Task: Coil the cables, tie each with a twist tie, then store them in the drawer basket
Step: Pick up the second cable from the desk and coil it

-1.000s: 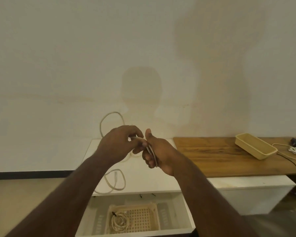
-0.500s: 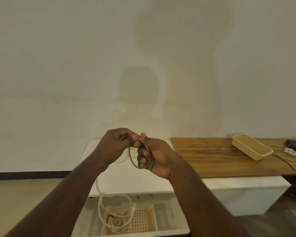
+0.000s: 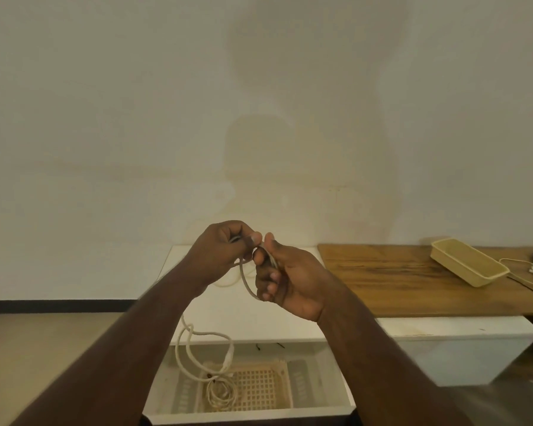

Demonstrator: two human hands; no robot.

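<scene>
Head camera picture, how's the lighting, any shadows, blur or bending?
Head view: dim, warm, even light; soft shadows fall on the wall above the hands. Wide-angle bending tilts the wooden tabletop. The forearms at the bottom edge look soft; the drawer basket stays readable.

Both forearms are bare from the lower edge of the picture up to the wrists, and no sleeve covers them. The left hand [image 3: 225, 252] and the right hand [image 3: 290, 279] wear no glove. No ring, watch or band shows on the fingers or wrists that can be seen. The fingernails that are visible are short and plain, without any polish.
</scene>
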